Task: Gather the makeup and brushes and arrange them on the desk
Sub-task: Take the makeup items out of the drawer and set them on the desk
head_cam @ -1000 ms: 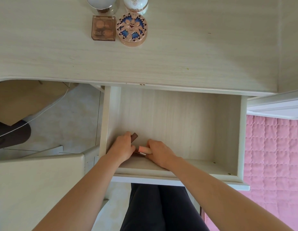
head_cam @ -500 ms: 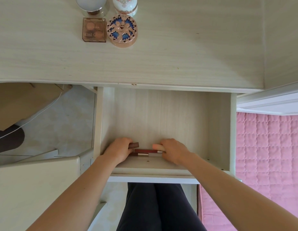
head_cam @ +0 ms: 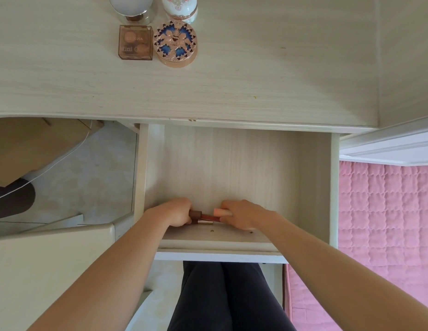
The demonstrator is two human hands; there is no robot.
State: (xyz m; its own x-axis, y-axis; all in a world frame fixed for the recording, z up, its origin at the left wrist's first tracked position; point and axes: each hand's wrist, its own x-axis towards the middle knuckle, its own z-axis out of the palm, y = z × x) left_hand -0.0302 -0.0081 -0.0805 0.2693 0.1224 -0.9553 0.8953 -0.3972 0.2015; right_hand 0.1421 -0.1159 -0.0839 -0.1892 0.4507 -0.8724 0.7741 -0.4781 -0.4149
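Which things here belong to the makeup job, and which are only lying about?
Job: brown-capped tube in left hand; pink tube in right hand; red tube between them; square palette and round compact on desk; open drawer.
Lying about: pink quilt.

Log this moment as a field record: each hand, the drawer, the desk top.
Left hand: grips brown-capped tube
Right hand: grips pink tube
Drawer: open; red tube lies between the hands at its near end
Desk: square palette beside round compact; jar and floral pot behind them
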